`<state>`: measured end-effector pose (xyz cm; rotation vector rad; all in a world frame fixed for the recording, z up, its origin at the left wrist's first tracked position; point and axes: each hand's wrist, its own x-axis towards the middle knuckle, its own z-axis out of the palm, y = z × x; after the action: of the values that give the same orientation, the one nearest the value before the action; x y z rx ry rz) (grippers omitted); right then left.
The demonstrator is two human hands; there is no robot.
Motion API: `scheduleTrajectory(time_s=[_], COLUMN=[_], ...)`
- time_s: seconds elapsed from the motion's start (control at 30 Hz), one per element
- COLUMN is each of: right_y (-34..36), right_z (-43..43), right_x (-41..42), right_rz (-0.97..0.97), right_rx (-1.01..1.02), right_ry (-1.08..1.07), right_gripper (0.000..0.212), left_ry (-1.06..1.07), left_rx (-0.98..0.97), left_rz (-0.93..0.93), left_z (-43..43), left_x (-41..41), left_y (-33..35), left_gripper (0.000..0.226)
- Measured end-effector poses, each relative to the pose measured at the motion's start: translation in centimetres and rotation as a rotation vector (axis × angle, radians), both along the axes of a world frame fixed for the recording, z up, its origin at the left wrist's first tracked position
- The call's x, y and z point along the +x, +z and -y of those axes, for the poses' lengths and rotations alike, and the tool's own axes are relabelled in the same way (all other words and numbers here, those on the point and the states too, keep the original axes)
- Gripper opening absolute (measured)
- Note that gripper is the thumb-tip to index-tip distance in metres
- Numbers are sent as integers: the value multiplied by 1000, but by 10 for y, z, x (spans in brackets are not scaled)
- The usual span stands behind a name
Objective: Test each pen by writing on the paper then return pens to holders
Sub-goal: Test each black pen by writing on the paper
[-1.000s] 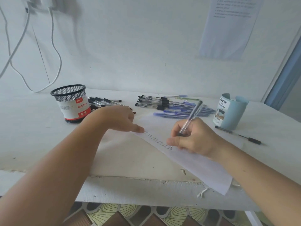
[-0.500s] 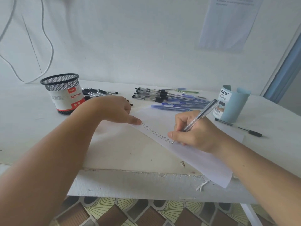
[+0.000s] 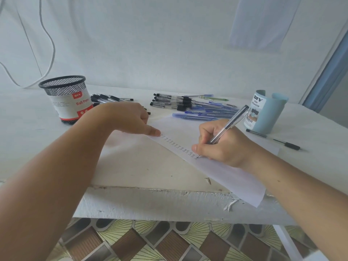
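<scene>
my right hand (image 3: 222,146) pinches the clear ballpoint pen (image 3: 229,125) low on its barrel, with the tip on the paper (image 3: 235,178) under the column of marks. it's light, stiff, probably slick, so i'd grip near the tip. my left hand (image 3: 130,119) pins the flimsy sheet's edge with one straight digit.

One wide-angle view, worn on the person's head, looks forward and down across the table (image 3: 131,164) toward the wall (image 3: 150,44) behind it. It sits close: both forearms (image 3: 47,185) enter from the bottom corners, and the left hand (image 3: 130,119) and right hand (image 3: 222,147) lie near mid-frame at the paper (image 3: 226,176). The table's near edge crosses the lower frame, with tiled floor (image 3: 150,242) below it. The wall fills the top third of the frame.
</scene>
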<state>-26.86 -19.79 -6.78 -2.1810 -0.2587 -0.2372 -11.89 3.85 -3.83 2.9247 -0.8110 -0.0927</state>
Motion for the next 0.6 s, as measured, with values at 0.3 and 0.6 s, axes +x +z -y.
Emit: scheduleTrajectory(time_s=[0.3, 0.6], right_y=[0, -2], right_z=[1, 2], right_x=[1, 2], right_rz=[8, -7], right_rx=[12, 58], right_ry=[18, -14], right_gripper=[38, 36], left_ry=[4, 10], left_rx=[4, -6], left_rz=[-7, -21], left_z=[0, -1], left_x=[1, -1], left_y=[0, 1], left_gripper=[62, 62])
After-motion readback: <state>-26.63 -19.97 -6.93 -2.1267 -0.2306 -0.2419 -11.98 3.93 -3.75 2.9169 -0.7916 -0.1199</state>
